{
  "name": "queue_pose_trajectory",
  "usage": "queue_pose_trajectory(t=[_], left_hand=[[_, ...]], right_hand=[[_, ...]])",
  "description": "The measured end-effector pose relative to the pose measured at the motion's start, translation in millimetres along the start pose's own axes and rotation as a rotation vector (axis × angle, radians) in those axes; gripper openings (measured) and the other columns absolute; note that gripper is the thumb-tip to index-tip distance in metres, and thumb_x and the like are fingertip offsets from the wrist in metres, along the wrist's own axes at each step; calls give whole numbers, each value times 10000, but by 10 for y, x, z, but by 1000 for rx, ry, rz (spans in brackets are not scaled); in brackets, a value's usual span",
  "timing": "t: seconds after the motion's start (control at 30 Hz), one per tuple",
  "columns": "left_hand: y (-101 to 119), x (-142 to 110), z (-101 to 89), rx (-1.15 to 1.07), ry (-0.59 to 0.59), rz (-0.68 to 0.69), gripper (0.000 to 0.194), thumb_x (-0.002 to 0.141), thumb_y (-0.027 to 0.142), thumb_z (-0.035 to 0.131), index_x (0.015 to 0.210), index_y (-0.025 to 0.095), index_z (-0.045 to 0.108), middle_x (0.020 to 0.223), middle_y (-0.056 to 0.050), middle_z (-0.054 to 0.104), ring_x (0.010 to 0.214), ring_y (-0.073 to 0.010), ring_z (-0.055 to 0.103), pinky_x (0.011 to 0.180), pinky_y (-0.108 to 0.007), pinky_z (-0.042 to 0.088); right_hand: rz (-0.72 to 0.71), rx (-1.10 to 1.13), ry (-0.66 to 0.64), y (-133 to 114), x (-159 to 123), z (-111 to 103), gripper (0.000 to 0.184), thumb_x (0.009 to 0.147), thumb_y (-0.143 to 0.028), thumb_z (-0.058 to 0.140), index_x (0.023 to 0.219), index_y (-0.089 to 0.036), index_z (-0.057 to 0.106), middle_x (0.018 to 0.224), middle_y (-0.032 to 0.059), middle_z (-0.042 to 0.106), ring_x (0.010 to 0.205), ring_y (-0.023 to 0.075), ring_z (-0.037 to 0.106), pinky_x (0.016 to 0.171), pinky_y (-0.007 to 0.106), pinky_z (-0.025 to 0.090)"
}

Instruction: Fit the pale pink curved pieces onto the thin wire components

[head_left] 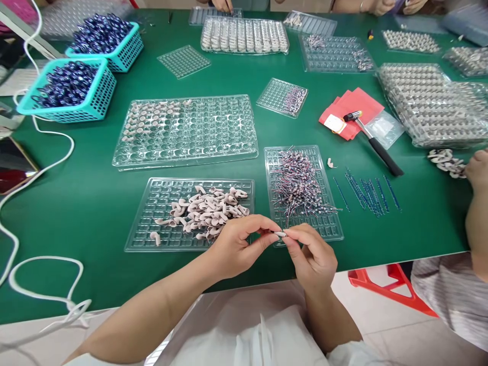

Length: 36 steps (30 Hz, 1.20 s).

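Note:
My left hand (241, 245) and my right hand (313, 258) meet at the table's front edge, fingertips closed in a pinch from both sides on one small pale shell piece (281, 234). Its far ends are hidden by the fingers. Beside my left hand, a heap of pale, curved, hollow shell pieces (209, 209) lies on a clear gridded tray (139, 236). Just beyond my right hand, a tangled pile of small parts with thin wire leads (297, 183) covers another clear tray (331, 227).
Behind stands a clear pocketed tray (213, 132) partly filled with shell pieces. To the right lie a hammer (375, 145), red packets (356, 107) and thin blue strips (366, 193). Turquoise baskets (109, 84) hold shiny blue parts; a white cable (57, 133) runs left. Another person's arm (478, 213) rests at right.

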<state>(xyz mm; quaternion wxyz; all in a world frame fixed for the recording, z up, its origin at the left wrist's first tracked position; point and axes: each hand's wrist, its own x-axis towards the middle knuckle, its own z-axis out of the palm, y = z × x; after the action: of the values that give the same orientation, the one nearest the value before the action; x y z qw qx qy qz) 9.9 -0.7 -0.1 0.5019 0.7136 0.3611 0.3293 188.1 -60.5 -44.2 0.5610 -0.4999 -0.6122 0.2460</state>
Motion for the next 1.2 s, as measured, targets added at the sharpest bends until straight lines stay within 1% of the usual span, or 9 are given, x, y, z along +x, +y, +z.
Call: queue_pose_trajectory(t=[0.13, 0.33, 0.6, 0.7, 0.83, 0.93, 1.03, 1.1, 1.2], left_hand=[[-5, -3, 4, -9, -2, -4, 110, 929, 172, 615, 974, 156, 714, 909, -77, 763, 814, -161, 712, 747, -261, 561], [-16, -17, 12, -26, -4, -35, 113, 927, 187, 614, 963, 166, 719, 918, -80, 767, 826, -172, 710, 757, -274, 564], [-15, 10, 16, -86, 6, -126, 133, 917, 237, 618, 970, 165, 716, 893, -76, 754, 798, -172, 694, 720, -270, 559], [-12, 18, 34, -124, 16, -140, 153, 930, 249, 606, 993, 154, 708, 931, -84, 749, 820, -171, 698, 746, -273, 560], [63, 9, -15, -102, 31, -141, 173, 937, 275, 602, 1008, 147, 695, 913, -87, 742, 796, -168, 691, 744, -277, 560], [148, -33, -213, 9, 67, -151, 188, 939, 307, 608, 1024, 162, 694, 951, -94, 738, 820, -178, 687, 737, -281, 558], [219, -147, -547, 191, 141, -151, 172, 942, 321, 608, 1012, 187, 691, 1067, -101, 713, 957, -206, 669, 812, -305, 550], [240, -263, -791, 340, 161, -216, 186, 955, 348, 584, 999, 205, 694, 1126, -98, 686, 1023, -222, 647, 837, -320, 541], [221, -441, -1107, 544, 140, -370, 245, 957, 402, 562, 1033, 217, 702, 1212, -109, 651, 1085, -263, 631, 847, -356, 540]], right_hand=[[-14, 9, -7, 11, -3, -3, 346, 850, -25, 657, 1098, -262, 696, 929, 25, 737, 784, 162, 680, 713, 347, 561], [-51, -55, -7, 14, -6, -7, 302, 869, -61, 652, 1093, -262, 681, 910, 34, 738, 772, 166, 681, 706, 356, 570], [-1, -74, -6, 11, -23, 17, 279, 883, -90, 648, 1102, -258, 691, 953, 48, 737, 824, 173, 696, 698, 321, 582], [51, -102, -5, 18, -54, 21, 281, 897, -163, 652, 1158, -258, 689, 954, 51, 748, 804, 172, 705, 701, 312, 588], [188, -173, 71, 56, -108, 10, 338, 882, -339, 683, 1205, -241, 686, 916, 45, 778, 782, 188, 735, 738, 320, 604], [258, -200, 101, 95, -120, -4, 399, 853, -453, 689, 1167, -209, 714, 893, 61, 791, 748, 203, 742, 671, 299, 602], [307, -197, 93, 69, -100, -19, 412, 842, -517, 675, 1081, -190, 748, 892, 81, 793, 710, 206, 736, 564, 265, 572], [351, -210, 85, 5, -83, -24, 408, 826, -550, 678, 1012, -198, 765, 906, 90, 793, 687, 204, 729, 479, 244, 529], [442, -239, 85, -98, -76, -14, 425, 812, -607, 661, 966, -226, 771, 915, 91, 788, 647, 205, 713, 410, 248, 481]])
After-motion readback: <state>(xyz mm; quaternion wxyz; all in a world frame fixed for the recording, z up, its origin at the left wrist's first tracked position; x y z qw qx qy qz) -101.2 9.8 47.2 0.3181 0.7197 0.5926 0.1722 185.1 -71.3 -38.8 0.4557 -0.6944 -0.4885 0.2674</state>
